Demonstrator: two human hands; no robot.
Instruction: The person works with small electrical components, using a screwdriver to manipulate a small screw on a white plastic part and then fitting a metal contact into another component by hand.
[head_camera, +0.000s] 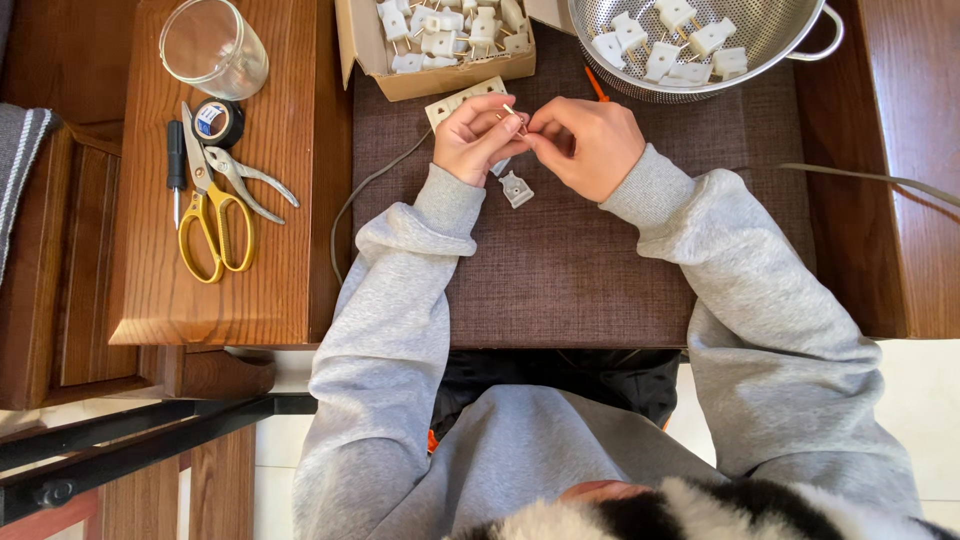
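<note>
Grey sleeves fill the foreground and lead up to both hands, which meet near 12 o'clock over the brown mat (560, 270) on the bench. Left hand (475, 138) and right hand (585, 145) are both closed, pinching a small brass prong (513, 112) between their fingertips. A white plug half (516, 189) lies just below them, with the grey cord (365, 190) running off toward 9 o'clock. Cardboard box (440, 75) and metal colander (700, 75) of white plugs sit beyond. Judged from this, the tiny prong could slip from the pinch and drop.
</note>
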